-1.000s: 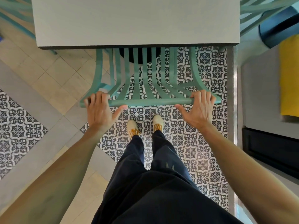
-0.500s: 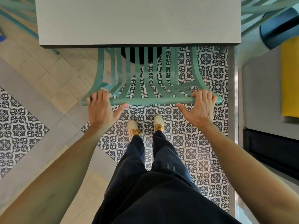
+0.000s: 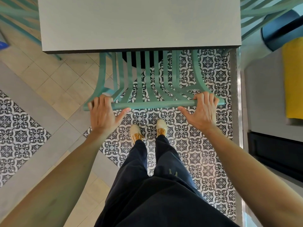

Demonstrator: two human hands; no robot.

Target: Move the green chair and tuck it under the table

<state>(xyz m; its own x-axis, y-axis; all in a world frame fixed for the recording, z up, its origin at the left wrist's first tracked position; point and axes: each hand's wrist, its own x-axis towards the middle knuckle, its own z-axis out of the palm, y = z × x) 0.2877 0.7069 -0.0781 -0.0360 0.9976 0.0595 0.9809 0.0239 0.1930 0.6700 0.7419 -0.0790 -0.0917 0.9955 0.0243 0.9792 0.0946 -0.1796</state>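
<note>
Green slats of the chair (image 3: 147, 82) run under the grey worktop (image 3: 139, 22), so the seat is hidden below it. Since a second ago almost nothing has moved; the chair sits in the same spot. The left hand (image 3: 103, 115) and right hand (image 3: 201, 112) each keep a grip on the top rail. The tuck looks nearly done.

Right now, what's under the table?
Under the table the green chair is pushed in, slats running beneath the edge, with a dark round shape behind them. The chair's seat and legs are covered.
</note>
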